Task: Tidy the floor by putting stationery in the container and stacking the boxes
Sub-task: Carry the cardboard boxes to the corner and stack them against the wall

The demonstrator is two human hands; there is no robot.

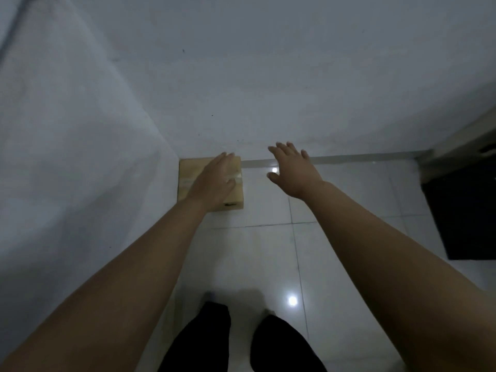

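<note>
A tan cardboard box [188, 170] sealed with clear tape sits on the white tiled floor, pushed into the corner where two walls meet. My left hand [213, 183] lies flat over the box top with fingers extended and holds nothing; it hides much of the lid. My right hand [292, 170] hovers to the right of the box, above the floor, with fingers spread and nothing in it. No stationery or container shows in this view.
White walls [80, 130] close off the left and the far side. A dark mat or doorway [464, 213] lies at the right edge. My legs in black trousers [204, 342] stand on the glossy tiles [268, 264] at the bottom centre.
</note>
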